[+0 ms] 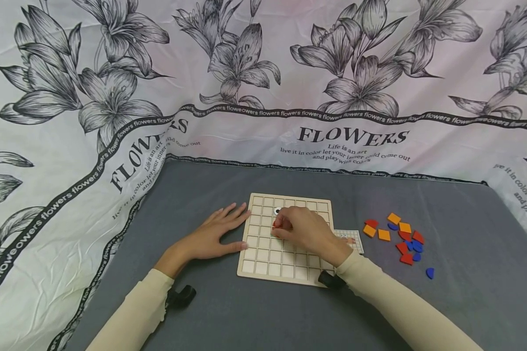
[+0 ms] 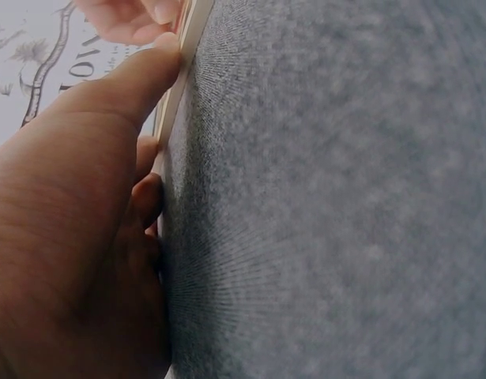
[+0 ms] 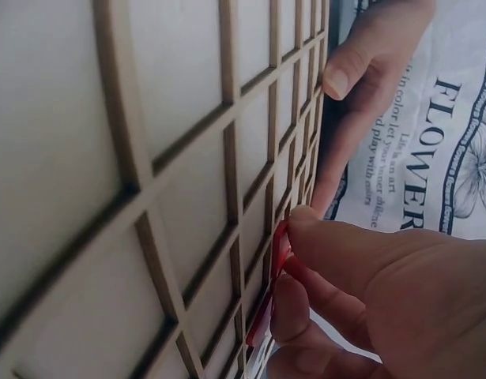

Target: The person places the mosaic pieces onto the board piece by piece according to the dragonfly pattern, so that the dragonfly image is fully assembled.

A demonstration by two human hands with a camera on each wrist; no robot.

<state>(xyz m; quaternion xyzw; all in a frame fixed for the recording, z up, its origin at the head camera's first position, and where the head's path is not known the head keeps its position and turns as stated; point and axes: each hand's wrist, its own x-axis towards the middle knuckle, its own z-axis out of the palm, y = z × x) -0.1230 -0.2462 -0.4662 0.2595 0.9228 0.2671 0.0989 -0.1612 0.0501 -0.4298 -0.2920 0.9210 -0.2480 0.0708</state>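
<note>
A pale wooden board (image 1: 259,254) with a raised square grid lies flat on the grey cloth. My left hand (image 1: 212,236) rests flat at its left side, fingers spread, with fingertips and thumb touching the edge. Over the upper middle of the grid, my right hand (image 1: 305,229) pinches a small red piece (image 3: 281,243) between thumb and fingers, right against the cells. More red shows just below those fingers in the right wrist view; whether it is a second piece I cannot tell. Just above the right fingertips sits a white tile with a black eye (image 1: 277,211), partly covered.
A small printed grid card (image 1: 355,239) lies at the board's right edge, partly behind the right forearm. Farther right are scattered orange squares (image 1: 384,235), red pieces (image 1: 406,259) and blue pieces (image 1: 430,273). A flower-printed cloth (image 1: 246,134) hangs behind the table.
</note>
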